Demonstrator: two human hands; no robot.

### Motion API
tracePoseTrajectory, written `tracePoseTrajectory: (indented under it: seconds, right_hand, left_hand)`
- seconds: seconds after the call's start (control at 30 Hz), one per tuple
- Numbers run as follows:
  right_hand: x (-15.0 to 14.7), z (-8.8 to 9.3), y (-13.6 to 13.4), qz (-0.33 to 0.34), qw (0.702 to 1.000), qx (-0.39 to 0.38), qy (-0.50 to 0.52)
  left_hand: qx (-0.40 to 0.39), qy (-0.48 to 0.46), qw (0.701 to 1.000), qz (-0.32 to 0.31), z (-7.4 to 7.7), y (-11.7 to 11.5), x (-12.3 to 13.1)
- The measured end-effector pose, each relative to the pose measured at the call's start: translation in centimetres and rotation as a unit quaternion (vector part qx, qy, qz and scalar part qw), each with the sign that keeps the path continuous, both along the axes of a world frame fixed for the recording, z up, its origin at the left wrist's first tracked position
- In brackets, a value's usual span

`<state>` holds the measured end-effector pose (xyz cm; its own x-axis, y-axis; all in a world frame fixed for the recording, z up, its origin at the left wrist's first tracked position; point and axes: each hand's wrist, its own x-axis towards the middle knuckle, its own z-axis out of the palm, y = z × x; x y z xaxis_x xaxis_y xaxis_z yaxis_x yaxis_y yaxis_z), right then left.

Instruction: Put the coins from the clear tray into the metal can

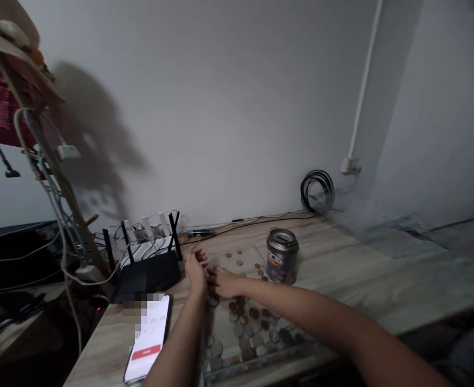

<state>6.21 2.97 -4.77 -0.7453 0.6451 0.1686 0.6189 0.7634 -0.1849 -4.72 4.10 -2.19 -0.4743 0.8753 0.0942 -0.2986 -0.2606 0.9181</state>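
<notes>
Several coins [248, 322] lie spread on a clear tray [256, 361] on the wooden table [353, 269]. My left hand [195, 271] is cupped at the tray's far left edge, fingers curled; whether it holds coins I cannot tell. My right hand [223, 282] reaches across the tray and rests palm down on the coins, touching my left hand. A metal coin tin [282, 255] with a slotted lid stands upright just right of the tray's far end.
A phone [148, 338] with a lit screen lies at the table's near left. Behind it sits a black router [148, 269] with antennas and tangled cables. A coiled black cable [317, 191] leans on the wall. A pen-like object [200, 233] lies by the wall.
</notes>
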Motion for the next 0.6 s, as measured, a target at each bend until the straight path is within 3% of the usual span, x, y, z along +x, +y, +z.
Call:
tracePoseTrajectory:
  seconds: [0.13,0.23,0.33,0.47,0.6]
  right_hand:
    - [3.8,1.4,-6.0,0.124,0.991,-0.031,-0.039]
    - [6.5,3.0,-9.7,0.172,0.984,-0.047,-0.027]
    - [8.6,4.3,-11.3,0.163,0.983,-0.08,-0.028]
    - [10.5,5.6,-11.2,0.106,0.975,-0.176,-0.082]
    - [11.2,6.5,-10.6,0.061,0.978,-0.152,-0.129]
  left_hand:
    - [-0.015,0.018,0.999,-0.037,0.0,0.0,0.1]
    - [-0.022,0.031,0.997,-0.06,0.0,-0.1,0.2]
    - [-0.026,0.04,0.996,-0.074,0.0,-0.3,0.2]
    - [-0.032,0.051,0.995,-0.078,0.0,-0.4,0.3]
    - [-0.028,0.072,0.993,-0.084,-0.2,-0.4,0.3]
